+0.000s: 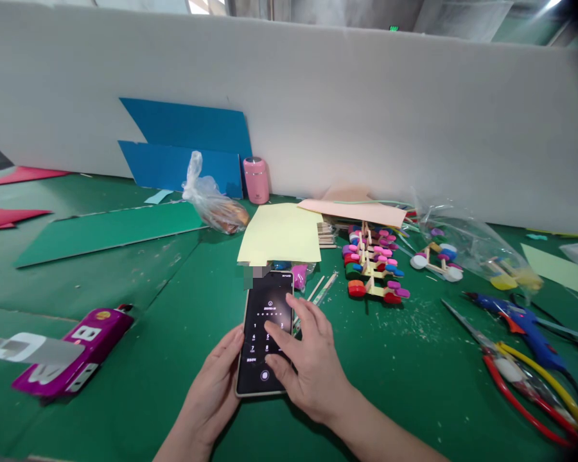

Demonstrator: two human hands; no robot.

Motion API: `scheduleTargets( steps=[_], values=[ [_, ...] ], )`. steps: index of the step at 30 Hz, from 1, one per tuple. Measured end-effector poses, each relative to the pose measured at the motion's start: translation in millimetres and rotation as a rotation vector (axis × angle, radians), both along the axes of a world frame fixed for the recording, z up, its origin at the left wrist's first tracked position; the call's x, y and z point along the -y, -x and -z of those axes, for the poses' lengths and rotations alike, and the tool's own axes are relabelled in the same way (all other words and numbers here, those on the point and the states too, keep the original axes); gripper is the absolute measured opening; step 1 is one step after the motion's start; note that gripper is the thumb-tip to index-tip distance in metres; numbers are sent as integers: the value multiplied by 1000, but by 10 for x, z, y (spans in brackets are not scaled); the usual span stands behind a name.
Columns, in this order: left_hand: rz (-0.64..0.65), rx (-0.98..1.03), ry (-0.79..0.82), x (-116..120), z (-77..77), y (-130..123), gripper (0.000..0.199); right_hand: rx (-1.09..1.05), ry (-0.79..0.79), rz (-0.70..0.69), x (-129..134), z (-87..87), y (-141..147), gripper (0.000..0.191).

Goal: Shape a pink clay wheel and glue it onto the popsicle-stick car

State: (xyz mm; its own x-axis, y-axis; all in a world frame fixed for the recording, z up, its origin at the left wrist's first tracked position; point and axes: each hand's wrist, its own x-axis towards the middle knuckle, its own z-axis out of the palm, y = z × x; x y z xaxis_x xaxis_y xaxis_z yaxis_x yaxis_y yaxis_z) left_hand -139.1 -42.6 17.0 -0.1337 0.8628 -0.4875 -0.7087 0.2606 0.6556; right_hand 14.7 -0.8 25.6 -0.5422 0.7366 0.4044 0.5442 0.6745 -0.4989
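A dark smartphone (260, 340) is upright in the lower middle of the head view, its screen showing a number keypad with a row of small dots above. My left hand (216, 378) holds it from the left edge and below, with the thumb along the side. My right hand (311, 359) is over the phone's right half, fingers apart, the index fingertip at the upper keys and the thumb near the lower ones. Just beyond the phone lies a pale yellow sheet (282, 232). A small bag with something pink (299, 277) is partly behind the phone's top.
Small stick models with coloured wheels (373, 263) stand right of centre. Farther right are a blue glue gun (525, 324) and red-and-yellow-handled scissors (510, 372). A purple device (84, 346) lies left. Behind are a tied plastic bag (214, 202), a pink bottle (256, 181) and blue boards (192, 128).
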Motion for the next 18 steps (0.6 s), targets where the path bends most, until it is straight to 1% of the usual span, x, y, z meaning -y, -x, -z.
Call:
scheduleTargets(
  steps=[9,13,18],
  values=[
    [1,9,9,-17,6,4,33,-27,1,-8,6,3,1,33],
    [3,25,-2,-16,-8,-1,32,-63,-29,-8,0,1,-24,31],
    [-19,19,2,-12,-7,-5,30,-104,-76,41,-32,-10,-96,29]
  ],
)
